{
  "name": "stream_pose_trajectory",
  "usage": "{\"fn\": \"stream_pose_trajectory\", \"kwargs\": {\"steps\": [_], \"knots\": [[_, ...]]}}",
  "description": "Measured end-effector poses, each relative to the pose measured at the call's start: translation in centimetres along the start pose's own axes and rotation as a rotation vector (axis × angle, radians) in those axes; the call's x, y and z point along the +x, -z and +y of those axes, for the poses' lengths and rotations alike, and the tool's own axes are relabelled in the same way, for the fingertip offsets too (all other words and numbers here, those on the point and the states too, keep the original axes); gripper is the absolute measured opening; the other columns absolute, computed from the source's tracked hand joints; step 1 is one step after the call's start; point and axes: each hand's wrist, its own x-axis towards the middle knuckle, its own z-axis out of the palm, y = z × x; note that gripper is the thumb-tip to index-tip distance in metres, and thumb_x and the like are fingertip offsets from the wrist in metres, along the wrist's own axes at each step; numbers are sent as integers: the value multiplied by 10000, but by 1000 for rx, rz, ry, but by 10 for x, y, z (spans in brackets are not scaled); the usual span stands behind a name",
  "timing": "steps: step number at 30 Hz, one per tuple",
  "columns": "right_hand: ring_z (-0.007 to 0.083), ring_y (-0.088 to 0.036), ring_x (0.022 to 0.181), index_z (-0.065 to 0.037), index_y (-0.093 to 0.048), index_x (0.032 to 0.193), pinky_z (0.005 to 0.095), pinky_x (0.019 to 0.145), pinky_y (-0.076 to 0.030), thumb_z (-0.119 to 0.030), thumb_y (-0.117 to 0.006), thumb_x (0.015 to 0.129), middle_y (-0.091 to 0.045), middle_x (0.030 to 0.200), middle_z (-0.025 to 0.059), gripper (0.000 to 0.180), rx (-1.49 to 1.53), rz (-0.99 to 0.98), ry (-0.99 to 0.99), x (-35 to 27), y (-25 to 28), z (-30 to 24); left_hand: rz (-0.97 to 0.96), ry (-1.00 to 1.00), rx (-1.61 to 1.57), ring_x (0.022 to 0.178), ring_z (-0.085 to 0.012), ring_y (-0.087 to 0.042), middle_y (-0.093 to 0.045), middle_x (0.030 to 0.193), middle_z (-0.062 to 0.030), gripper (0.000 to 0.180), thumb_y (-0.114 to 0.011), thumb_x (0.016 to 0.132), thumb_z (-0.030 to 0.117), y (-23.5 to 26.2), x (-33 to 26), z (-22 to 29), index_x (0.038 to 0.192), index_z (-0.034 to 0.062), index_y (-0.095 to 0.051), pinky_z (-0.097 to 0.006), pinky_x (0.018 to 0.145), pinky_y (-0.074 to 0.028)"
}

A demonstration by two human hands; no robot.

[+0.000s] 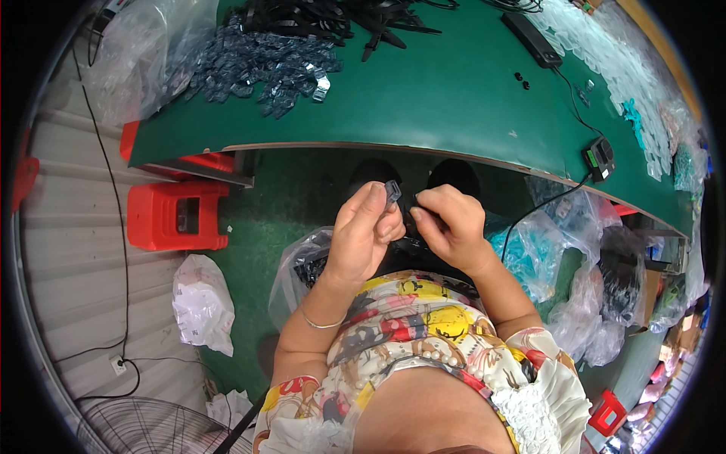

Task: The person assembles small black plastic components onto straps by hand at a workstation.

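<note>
My left hand (pixel 361 233) pinches a small dark translucent plastic piece (pixel 392 191) between thumb and fingers, its hollow end pointing up. Close beside it, my right hand (pixel 454 231) has its fingers curled together; a tiny dark spot shows at the fingertips, too small to name. Both hands are above my lap, just in front of the green table's (pixel 423 98) near edge. A heap of similar dark translucent pieces (pixel 261 64) lies on the table at the far left, with a pile of black strap-like parts (pixel 325 21) behind it.
A red plastic stool (pixel 151 219) and a white bag (pixel 203 303) stand at left, near a wire fan (pixel 151 424). A black bar-shaped device (pixel 532 39) and a corded black box (pixel 599 159) lie on the table. Pale clear parts (pixel 616 83) cover its right side; plastic bags (pixel 529 253) sit below.
</note>
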Motion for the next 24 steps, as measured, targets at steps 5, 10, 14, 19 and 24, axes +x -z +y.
{"fn": "stream_pose_trajectory", "kwargs": {"steps": [5, 10, 14, 19, 24], "knots": [[218, -550, 535, -31, -589, 829, 297, 454, -422, -10, -687, 626, -549, 687, 79, 227, -42, 49, 129, -3, -8, 7, 26, 49, -106, 471, -71, -311, -392, 554, 20, 308, -339, 974, 292, 0, -3, -3, 793, 67, -447, -220, 485, -277], [211, -554, 539, -36, -599, 837, 291, 459, -425, -19, -694, 610, -552, 691, 74, 247, -97, 21, 164, -1, -8, 6, 25, 67, -182, 465, -73, -310, -388, 547, 19, 329, -313, 980, 290, 1, -3, 2, 788, 70, -463, -226, 479, -271], [209, -555, 539, -36, -600, 841, 287, 459, -424, -21, -696, 607, -556, 695, 73, 253, -101, 57, 154, -4, -12, 9, 20, 85, -200, 462, -77, -312, -389, 544, 18, 350, -297, 983, 295, 4, -4, 0, 786, 73, -483, -234, 476, -270], [218, -553, 535, -33, -594, 846, 285, 461, -428, -2, -686, 611, -557, 697, 78, 254, -93, 101, 152, 0, -19, 2, 48, 108, -252, 459, -79, -308, -390, 545, 17, 350, -303, 981, 301, 4, -9, -1, 789, 75, -489, -233, 482, -272], [225, -562, 550, -40, -597, 848, 300, 468, -444, -9, -681, 611, -558, 712, 80, 254, -148, 108, 118, 1, -11, 2, 47, 148, -315, 454, -78, -303, -399, 552, 12, 343, -320, 976, 313, -4, -6, -3, 786, 79, -485, -227, 487, -265]]}}
